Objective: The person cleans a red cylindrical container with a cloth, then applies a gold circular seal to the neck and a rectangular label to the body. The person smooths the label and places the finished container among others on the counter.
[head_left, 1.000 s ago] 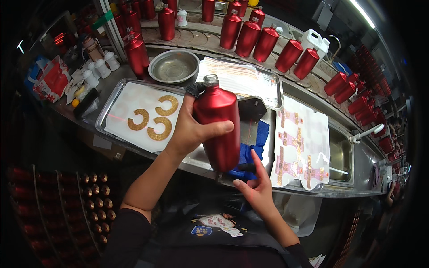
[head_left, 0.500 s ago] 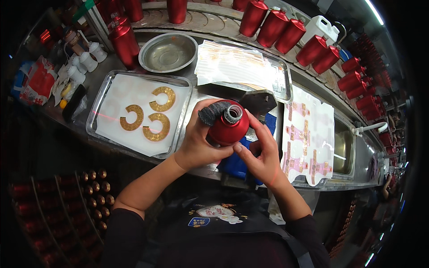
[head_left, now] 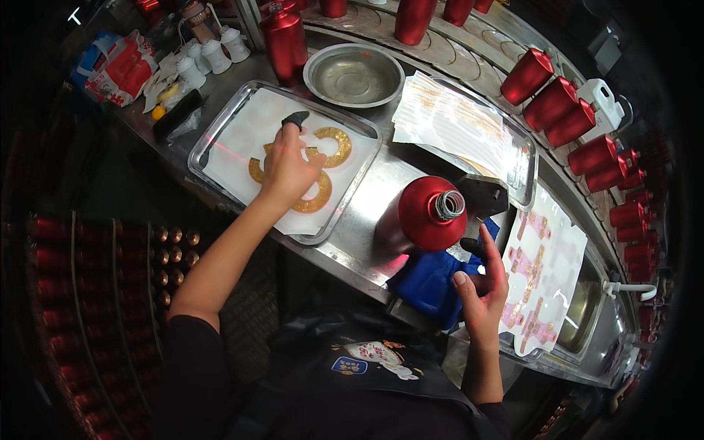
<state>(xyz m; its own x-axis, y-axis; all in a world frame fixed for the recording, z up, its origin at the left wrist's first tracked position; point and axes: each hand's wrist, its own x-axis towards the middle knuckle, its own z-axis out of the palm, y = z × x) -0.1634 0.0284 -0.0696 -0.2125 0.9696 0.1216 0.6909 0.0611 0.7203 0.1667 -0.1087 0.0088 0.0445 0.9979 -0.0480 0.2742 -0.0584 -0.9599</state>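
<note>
L hand (head_left: 292,170) was down over the shallow rect. steel tray (head_left: 353,187), fingertips right by the glittery gold C-shaped pieces (head_left: 345,147); pinching one or not, couldn't tell! R hand (head_left: 485,293), fingers spread, gripped nothing, just beside the glossy red cylindrical bottle (head_left: 424,222) w/ threaded neck, which stood on the shiny steel counter (head_left: 359,236) nr the bunched blue cloth (head_left: 429,282).

The bottle (head_left: 419,220) has a smooth, glossy, metallic-looking coat, its threaded neck (head_left: 440,206) shiny like glass. The surface (head_left: 359,220) and tray (head_left: 196,160) are reflective metal; the liner (head_left: 229,130) looks like smooth paper. The rings (head_left: 345,147) glitter, grainy like foil. The bowl (head_left: 383,89) is duller metal, the jug (head_left: 603,110) plastic.
</note>
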